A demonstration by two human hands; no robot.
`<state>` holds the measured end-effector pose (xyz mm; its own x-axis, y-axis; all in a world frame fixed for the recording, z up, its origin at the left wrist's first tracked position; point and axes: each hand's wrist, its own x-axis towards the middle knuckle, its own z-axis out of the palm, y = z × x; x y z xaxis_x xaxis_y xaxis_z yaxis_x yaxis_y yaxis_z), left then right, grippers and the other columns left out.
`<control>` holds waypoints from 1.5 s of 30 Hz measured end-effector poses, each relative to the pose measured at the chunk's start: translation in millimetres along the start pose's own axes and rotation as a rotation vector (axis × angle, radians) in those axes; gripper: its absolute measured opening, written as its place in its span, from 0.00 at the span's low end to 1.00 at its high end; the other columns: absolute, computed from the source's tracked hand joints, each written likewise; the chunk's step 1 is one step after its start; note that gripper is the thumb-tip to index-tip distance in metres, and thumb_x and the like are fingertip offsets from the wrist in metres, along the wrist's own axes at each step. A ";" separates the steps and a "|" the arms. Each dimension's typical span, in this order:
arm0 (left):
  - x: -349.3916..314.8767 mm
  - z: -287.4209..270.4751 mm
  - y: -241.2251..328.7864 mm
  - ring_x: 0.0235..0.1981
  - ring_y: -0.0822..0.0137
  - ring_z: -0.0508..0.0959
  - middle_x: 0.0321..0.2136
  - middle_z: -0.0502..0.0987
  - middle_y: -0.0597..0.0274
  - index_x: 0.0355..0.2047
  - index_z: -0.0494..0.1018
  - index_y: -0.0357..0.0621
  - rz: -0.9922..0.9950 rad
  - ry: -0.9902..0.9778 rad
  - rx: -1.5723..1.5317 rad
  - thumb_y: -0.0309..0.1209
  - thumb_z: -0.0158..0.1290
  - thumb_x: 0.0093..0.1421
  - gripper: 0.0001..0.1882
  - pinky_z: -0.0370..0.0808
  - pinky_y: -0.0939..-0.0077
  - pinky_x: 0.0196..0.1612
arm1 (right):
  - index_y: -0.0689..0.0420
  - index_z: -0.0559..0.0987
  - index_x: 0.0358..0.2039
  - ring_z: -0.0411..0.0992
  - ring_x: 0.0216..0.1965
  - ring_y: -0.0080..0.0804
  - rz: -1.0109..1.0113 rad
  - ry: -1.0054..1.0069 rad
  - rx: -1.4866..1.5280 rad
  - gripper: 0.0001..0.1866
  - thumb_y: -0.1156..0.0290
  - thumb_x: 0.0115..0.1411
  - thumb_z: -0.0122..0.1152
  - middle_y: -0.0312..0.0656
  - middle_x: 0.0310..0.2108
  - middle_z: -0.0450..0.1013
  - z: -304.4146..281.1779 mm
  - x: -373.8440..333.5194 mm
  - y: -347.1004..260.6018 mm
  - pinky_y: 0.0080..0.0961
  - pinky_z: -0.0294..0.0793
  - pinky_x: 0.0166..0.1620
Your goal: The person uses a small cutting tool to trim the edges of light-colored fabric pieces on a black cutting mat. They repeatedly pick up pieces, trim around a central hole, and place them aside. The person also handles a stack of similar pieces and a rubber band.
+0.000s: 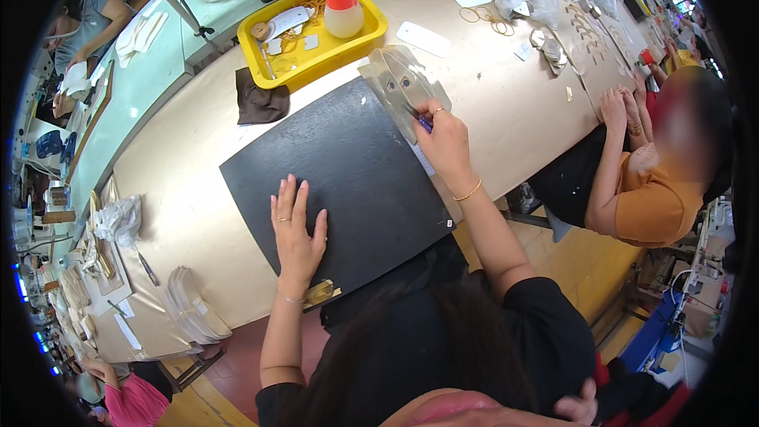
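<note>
A large black board (340,162) lies on the table in front of me. My left hand (297,225) rests flat on its lower left part, fingers stretched out and holding nothing. At the board's far right edge, my right hand (445,146) is closed around a small tool with a purple handle (425,123). Its dark tip points toward a greyish, see-through shaped piece (411,71) with small holes, beside the board's corner. My fingers hide most of the tool, so I cannot make out its exact kind.
Beyond the board stands a yellow tray (316,73) with a bottle (342,8), rubber bands and small parts. A dark brown cloth (261,99) lies near it. Stacked pale pieces (190,308) sit at the left edge. A co-worker in an orange top (660,202) sits at the right.
</note>
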<state>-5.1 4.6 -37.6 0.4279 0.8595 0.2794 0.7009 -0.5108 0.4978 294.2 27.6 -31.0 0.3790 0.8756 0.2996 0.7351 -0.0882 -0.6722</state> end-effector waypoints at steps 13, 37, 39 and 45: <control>2.3 -6.0 -1.1 0.66 0.53 0.63 0.64 0.64 0.51 0.64 0.65 0.47 -0.043 0.024 -0.036 0.29 0.59 0.58 0.32 0.56 0.50 0.68 | 0.59 0.77 0.43 0.74 0.33 0.40 -0.044 -0.009 -0.192 0.16 0.67 0.58 0.68 0.45 0.33 0.74 -1.7 -5.3 1.7 0.35 0.74 0.35; -5.9 10.5 -5.0 0.67 0.53 0.61 0.61 0.68 0.47 0.51 0.75 0.42 -0.032 0.140 -0.009 0.35 0.56 0.61 0.19 0.56 0.54 0.70 | 0.66 0.55 0.69 0.52 0.70 0.55 -0.118 -0.156 -0.353 0.54 0.50 0.52 0.73 0.63 0.68 0.54 6.7 67.3 31.3 0.45 0.52 0.70; -6.3 11.1 -4.9 0.67 0.52 0.62 0.61 0.67 0.47 0.50 0.75 0.42 -0.029 0.148 0.008 0.36 0.56 0.61 0.19 0.56 0.53 0.70 | 0.67 0.53 0.69 0.53 0.69 0.56 -0.122 -0.199 -0.238 0.56 0.49 0.53 0.73 0.64 0.68 0.54 10.3 67.2 38.5 0.44 0.51 0.70; -4.9 12.6 -5.8 0.66 0.51 0.62 0.59 0.68 0.47 0.47 0.75 0.42 -0.003 0.184 0.032 0.36 0.56 0.61 0.16 0.55 0.53 0.69 | 0.68 0.51 0.70 0.64 0.63 0.57 0.051 -0.246 -0.163 0.57 0.48 0.52 0.73 0.64 0.62 0.64 12.5 68.3 43.9 0.40 0.56 0.68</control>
<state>-4.1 3.2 -52.2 0.3159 0.8482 0.4252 0.7208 -0.5060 0.4737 345.3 89.5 -48.5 0.2850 0.9550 0.0815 0.8066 -0.1930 -0.5587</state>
